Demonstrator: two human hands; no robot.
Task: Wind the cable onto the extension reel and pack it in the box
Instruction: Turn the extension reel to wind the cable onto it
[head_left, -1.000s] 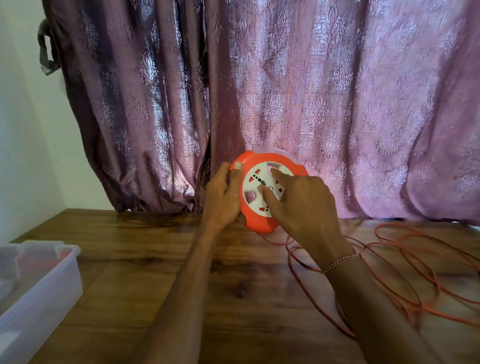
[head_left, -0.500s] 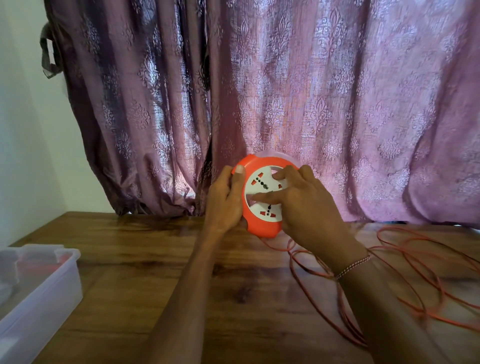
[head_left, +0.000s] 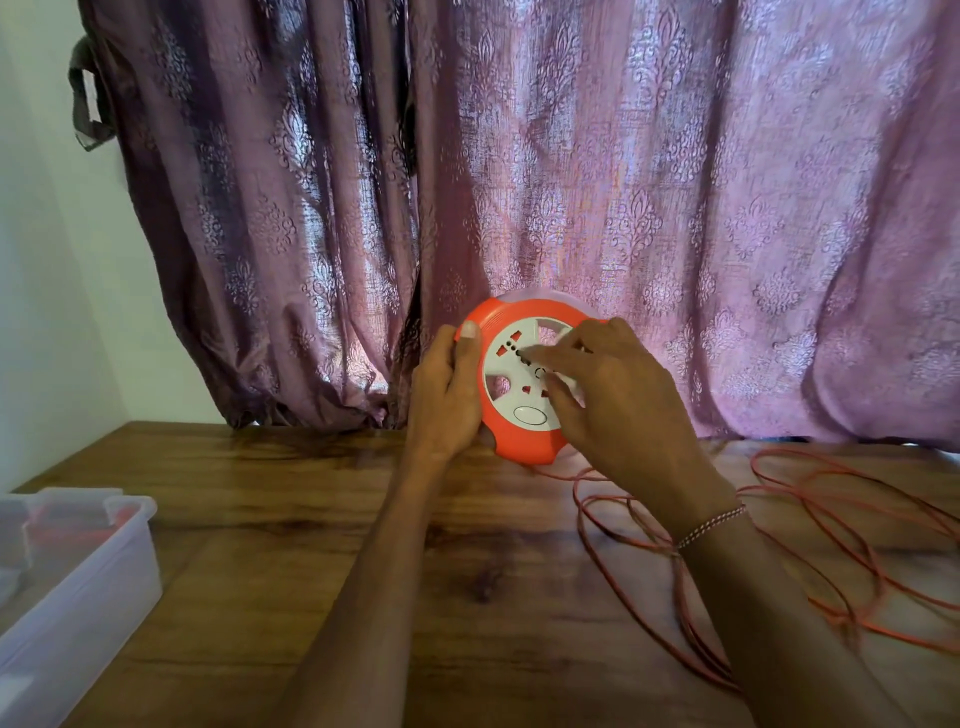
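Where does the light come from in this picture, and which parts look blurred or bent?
Head view: daylight glows through the curtain behind the reel; the right hand shows motion blur at its fingers; the cable looks soft; the wide lens bends the table edges and the box.

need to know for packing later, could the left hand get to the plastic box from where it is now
Probably yes, once it lets go. The left hand grips the reel's edge, while the plastic box sits on the same side, at the table's left edge. Only bare tabletop lies between them, and the loose cable is all on the right.
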